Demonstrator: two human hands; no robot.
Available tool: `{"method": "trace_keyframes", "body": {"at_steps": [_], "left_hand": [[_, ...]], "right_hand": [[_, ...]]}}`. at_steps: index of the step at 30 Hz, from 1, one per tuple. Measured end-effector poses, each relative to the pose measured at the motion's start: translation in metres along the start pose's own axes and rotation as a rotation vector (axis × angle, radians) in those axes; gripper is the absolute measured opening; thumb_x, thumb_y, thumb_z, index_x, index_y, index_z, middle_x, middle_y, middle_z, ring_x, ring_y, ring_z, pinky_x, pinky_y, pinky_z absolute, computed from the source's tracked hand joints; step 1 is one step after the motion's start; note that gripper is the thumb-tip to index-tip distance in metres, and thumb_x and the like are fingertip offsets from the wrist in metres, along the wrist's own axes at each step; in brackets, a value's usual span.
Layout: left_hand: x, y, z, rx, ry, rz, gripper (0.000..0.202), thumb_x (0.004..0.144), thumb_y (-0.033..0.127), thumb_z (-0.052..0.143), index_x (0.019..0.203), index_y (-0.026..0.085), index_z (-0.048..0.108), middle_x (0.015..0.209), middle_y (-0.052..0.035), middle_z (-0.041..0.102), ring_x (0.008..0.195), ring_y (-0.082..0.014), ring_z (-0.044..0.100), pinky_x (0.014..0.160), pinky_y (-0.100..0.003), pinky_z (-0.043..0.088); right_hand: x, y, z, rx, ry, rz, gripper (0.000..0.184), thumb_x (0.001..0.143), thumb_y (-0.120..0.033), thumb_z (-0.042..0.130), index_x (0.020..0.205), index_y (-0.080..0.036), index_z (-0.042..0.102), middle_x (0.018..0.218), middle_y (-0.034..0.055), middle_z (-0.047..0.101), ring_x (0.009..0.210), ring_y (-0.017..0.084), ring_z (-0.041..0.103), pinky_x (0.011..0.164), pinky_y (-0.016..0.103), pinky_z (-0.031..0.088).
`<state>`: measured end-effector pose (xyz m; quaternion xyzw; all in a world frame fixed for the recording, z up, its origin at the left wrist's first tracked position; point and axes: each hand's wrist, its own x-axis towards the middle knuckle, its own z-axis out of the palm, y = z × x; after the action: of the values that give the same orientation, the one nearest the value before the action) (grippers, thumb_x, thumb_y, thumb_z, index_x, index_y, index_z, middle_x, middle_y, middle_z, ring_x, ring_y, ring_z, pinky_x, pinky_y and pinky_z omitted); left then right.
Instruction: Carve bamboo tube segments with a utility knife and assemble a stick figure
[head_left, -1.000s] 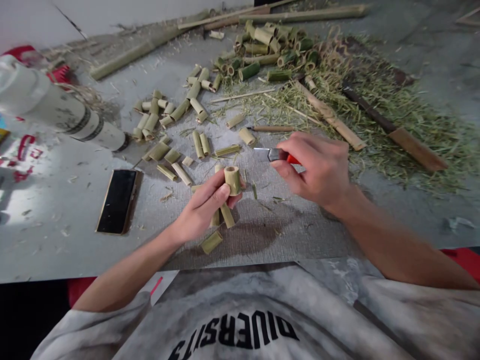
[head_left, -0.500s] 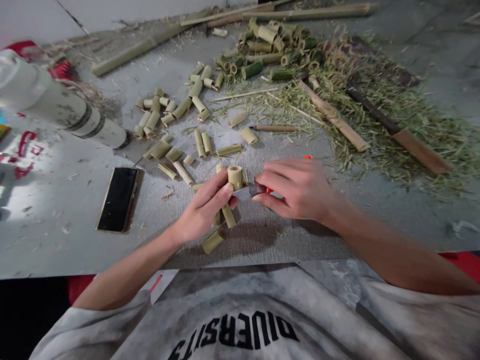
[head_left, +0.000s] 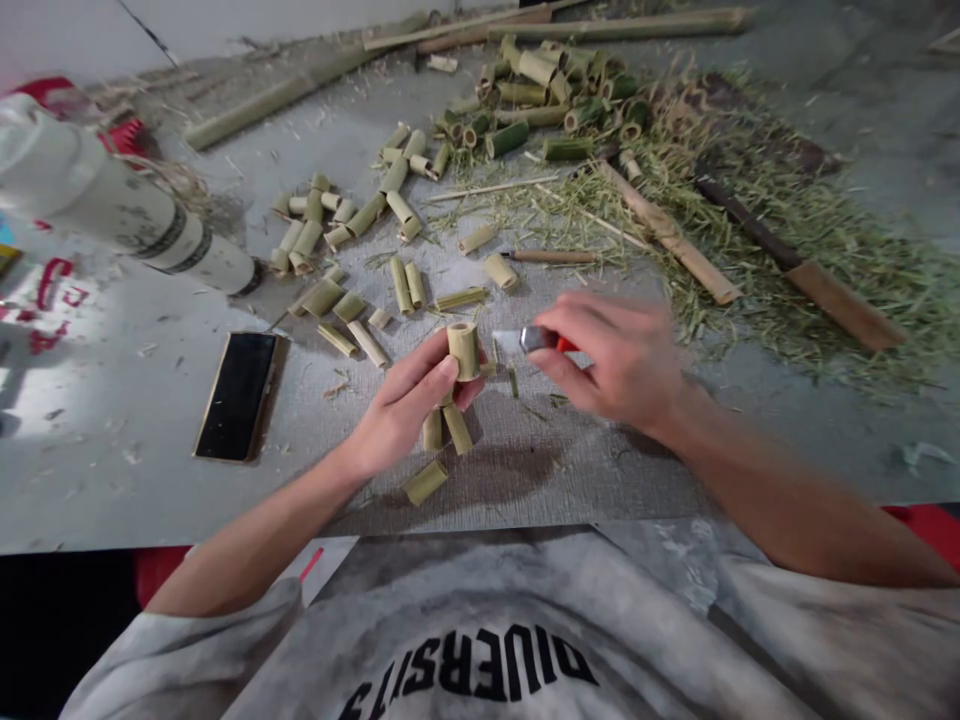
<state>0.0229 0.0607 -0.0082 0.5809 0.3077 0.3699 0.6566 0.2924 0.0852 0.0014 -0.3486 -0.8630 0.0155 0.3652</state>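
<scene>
Between the thumb and fingers of my left hand (head_left: 411,405) is a short bamboo tube (head_left: 463,352), held nearly upright with its hollow top end showing. My right hand (head_left: 611,360) is closed around a red-handled utility knife (head_left: 534,340). The knife's short blade points left at the tube, with a small gap between them. Below my left hand lie cut bamboo pieces (head_left: 457,428), partly hidden by its fingers. One more bamboo piece (head_left: 426,483) rests nearer the table's front edge.
A black phone (head_left: 236,397) and a tall white bottle (head_left: 142,215) are at the left. Bamboo pieces (head_left: 365,215) lie scattered beyond my hands, with a pile of green tubes (head_left: 540,95) at the back. Shavings (head_left: 817,250) and a dark-bladed knife (head_left: 757,225) cover the right side.
My right hand has drawn the utility knife up and right, away from the bamboo tube. The tube has shifted slightly left and up in my left hand.
</scene>
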Motion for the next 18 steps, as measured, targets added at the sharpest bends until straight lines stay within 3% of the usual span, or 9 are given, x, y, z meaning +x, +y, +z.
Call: {"method": "trace_keyframes", "body": {"at_steps": [7,10,14,18], "left_hand": [[-0.002,0.003,0.001,0.132,-0.027,-0.015,0.034,0.119,0.051,0.051,0.109,0.021,0.063,0.088,-0.0014,0.057,0.079,-0.0159,0.049,0.070,-0.032,0.038],[-0.002,0.008,0.004,0.225,-0.066,-0.032,0.039,0.118,0.053,0.053,0.100,0.020,0.060,0.085,-0.0009,0.056,0.075,-0.0144,0.047,0.067,-0.032,0.037],[-0.003,0.009,0.003,0.163,-0.110,-0.060,0.034,0.119,0.050,0.052,0.109,0.020,0.064,0.089,-0.0018,0.060,0.078,-0.0148,0.051,0.068,-0.031,0.040],[-0.003,0.002,-0.003,0.100,-0.047,-0.010,0.029,0.120,0.045,0.052,0.120,0.020,0.067,0.092,-0.0021,0.060,0.084,-0.0156,0.054,0.074,-0.032,0.040]], "right_hand": [[-0.002,-0.015,0.006,0.012,-0.088,-0.098,0.036,0.117,-0.047,0.057,0.093,-0.022,0.067,0.083,0.0009,0.072,0.068,0.015,0.058,0.064,0.033,0.041],[-0.001,-0.006,0.003,-0.073,-0.026,0.055,0.036,0.118,-0.048,0.054,0.097,-0.023,0.069,0.084,0.0023,0.073,0.069,0.016,0.061,0.064,0.034,0.040],[0.001,0.010,-0.003,-0.147,0.122,0.283,0.040,0.119,-0.052,0.049,0.098,-0.024,0.069,0.084,0.0050,0.074,0.069,0.019,0.062,0.062,0.036,0.039],[0.000,0.008,-0.001,-0.074,0.100,0.204,0.038,0.118,-0.049,0.049,0.099,-0.023,0.070,0.083,0.0043,0.074,0.068,0.018,0.062,0.062,0.035,0.041]]}}
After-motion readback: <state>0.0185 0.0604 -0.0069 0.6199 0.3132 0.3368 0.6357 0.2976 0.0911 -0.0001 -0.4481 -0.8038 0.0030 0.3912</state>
